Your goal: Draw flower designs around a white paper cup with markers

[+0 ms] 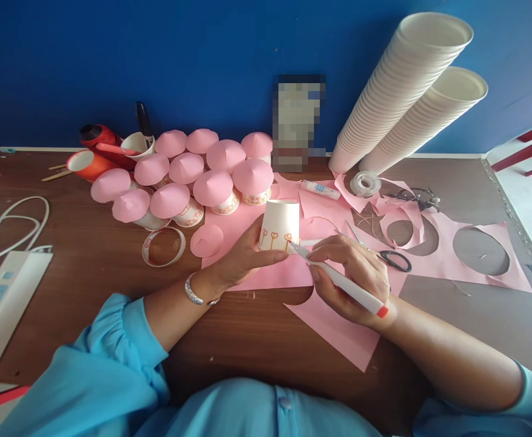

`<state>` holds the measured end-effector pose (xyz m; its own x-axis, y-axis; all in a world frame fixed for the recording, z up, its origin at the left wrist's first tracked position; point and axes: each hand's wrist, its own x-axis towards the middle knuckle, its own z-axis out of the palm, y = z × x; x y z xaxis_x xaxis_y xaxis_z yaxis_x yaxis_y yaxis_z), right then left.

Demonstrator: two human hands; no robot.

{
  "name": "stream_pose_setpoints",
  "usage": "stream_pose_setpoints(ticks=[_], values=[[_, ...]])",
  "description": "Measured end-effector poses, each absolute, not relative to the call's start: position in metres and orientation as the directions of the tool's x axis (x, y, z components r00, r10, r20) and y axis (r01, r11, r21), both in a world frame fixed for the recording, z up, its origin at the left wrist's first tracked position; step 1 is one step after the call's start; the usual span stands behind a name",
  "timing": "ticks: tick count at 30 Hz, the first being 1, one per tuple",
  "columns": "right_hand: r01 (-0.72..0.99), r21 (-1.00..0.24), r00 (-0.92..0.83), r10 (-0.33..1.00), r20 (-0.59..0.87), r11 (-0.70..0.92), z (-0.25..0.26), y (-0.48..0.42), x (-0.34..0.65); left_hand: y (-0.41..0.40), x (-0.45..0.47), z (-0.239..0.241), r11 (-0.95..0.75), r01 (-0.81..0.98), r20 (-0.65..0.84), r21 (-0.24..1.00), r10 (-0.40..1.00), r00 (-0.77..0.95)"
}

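Observation:
My left hand [242,258] grips a white paper cup [282,218], which is upside down with its base upward. Small orange and red flower drawings run along the cup's lower part. In my right hand [354,273] is a white marker pen [352,285] with a red end. Its tip meets the cup at one of the flowers, or nearly so. Behind the cup lies pink paper [242,243]. Black-handled scissors [395,261] rest just beyond my right hand, partly covered by it.
Several cups with pink paper cones [213,188] crowd the back left. Two tall stacks of paper cups [397,91] lean at the blue wall. A tape roll [366,183], a glue stick [320,189] and a cut paper ring [163,247] lie around. A power strip [13,303] is far left.

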<state>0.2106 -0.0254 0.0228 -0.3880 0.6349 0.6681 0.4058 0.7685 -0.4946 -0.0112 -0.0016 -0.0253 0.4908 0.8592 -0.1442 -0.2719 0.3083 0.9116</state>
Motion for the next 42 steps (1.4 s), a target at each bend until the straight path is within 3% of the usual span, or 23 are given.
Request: stream_pose_setpoints(ticks=[21, 30, 42], values=[[0.378, -0.512, -0.364, 0.633, 0.684, 0.771, 0.02, -0.026, 0.213, 0.0, -0.007, -0.019, 0.299, -0.338, -0.109, 0.892, 0.869, 0.482], [0.329, -0.524, -0.359, 0.618, 0.7, 0.785, 0.018, -0.025, 0.215, 0.0, -0.006, -0.019, 0.392, -0.466, -0.123, 0.793, 0.853, 0.508], [0.347, -0.546, -0.377, 0.646, 0.663, 0.763, 0.02, -0.026, 0.213, -0.001, -0.008, -0.024, 0.349, -0.354, -0.137, 0.868, 0.852, 0.505]])
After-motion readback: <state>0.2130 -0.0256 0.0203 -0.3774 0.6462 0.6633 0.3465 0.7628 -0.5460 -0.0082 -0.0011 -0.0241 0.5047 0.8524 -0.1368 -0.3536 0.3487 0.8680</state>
